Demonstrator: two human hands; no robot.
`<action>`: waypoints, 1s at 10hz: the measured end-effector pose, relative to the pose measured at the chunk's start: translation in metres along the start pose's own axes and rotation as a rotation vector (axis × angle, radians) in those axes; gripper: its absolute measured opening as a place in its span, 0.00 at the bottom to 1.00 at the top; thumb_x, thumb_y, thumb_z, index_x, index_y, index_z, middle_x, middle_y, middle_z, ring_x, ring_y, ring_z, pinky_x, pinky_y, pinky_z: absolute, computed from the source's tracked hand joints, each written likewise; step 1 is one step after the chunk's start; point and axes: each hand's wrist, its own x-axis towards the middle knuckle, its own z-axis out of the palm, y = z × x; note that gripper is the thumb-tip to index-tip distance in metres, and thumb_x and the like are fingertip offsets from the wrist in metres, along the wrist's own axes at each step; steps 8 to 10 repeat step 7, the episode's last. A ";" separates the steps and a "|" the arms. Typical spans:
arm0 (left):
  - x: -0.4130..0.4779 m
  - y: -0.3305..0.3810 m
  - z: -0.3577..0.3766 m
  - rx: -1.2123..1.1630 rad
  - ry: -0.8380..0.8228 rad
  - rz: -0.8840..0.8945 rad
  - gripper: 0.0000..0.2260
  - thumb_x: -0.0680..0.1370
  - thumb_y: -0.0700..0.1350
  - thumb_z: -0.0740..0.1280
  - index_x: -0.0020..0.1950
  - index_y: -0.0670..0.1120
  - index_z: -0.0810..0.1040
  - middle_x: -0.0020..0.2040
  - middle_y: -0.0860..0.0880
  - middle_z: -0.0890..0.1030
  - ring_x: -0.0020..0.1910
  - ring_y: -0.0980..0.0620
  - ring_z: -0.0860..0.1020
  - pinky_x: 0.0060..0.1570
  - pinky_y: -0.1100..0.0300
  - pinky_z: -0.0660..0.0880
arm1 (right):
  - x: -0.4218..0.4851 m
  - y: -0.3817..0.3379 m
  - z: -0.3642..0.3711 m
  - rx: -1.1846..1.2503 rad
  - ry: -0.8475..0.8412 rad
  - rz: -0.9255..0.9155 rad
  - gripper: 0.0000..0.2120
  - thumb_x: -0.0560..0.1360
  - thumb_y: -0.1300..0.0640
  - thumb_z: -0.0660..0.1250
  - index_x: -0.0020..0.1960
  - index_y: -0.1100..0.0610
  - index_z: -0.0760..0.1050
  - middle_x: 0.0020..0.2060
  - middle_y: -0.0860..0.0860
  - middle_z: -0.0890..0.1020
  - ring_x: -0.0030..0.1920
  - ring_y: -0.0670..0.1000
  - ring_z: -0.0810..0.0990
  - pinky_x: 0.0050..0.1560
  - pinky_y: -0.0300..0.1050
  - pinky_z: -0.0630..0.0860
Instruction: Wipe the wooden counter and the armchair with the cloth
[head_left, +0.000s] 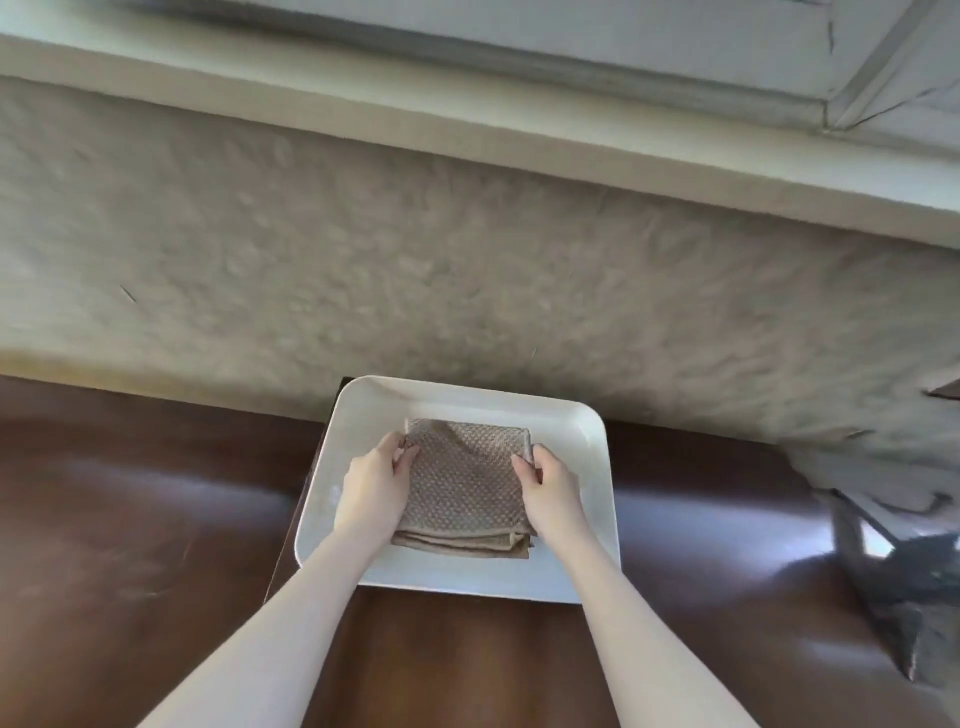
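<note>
A folded beige waffle-weave cloth lies in a white rectangular tray on the dark wooden counter. My left hand pinches the cloth's far left corner. My right hand grips its far right edge. Both forearms reach in from the bottom of the view. No armchair can be made out for certain.
A rough plastered wall rises right behind the counter, with a pale ledge above it. At the right edge stands a blurred dark object that I cannot identify.
</note>
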 end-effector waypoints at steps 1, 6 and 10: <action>-0.001 -0.009 0.015 0.129 -0.022 -0.009 0.11 0.80 0.48 0.60 0.54 0.44 0.75 0.42 0.38 0.82 0.45 0.35 0.78 0.40 0.49 0.71 | 0.006 0.015 0.008 -0.107 -0.018 0.011 0.17 0.81 0.53 0.59 0.35 0.51 0.60 0.27 0.48 0.68 0.29 0.50 0.67 0.33 0.48 0.61; -0.001 0.000 0.006 0.451 0.024 -0.027 0.16 0.77 0.56 0.62 0.56 0.46 0.70 0.55 0.46 0.76 0.49 0.39 0.79 0.36 0.53 0.67 | 0.001 0.005 0.001 -0.553 0.158 -0.050 0.16 0.80 0.45 0.57 0.57 0.57 0.71 0.51 0.53 0.81 0.50 0.58 0.81 0.39 0.46 0.70; -0.002 0.010 -0.001 0.448 -0.002 0.036 0.17 0.77 0.54 0.62 0.61 0.46 0.70 0.59 0.45 0.74 0.56 0.42 0.75 0.41 0.51 0.69 | -0.003 -0.004 -0.005 -0.499 0.167 -0.149 0.13 0.80 0.48 0.57 0.55 0.56 0.72 0.51 0.52 0.80 0.51 0.56 0.79 0.41 0.47 0.72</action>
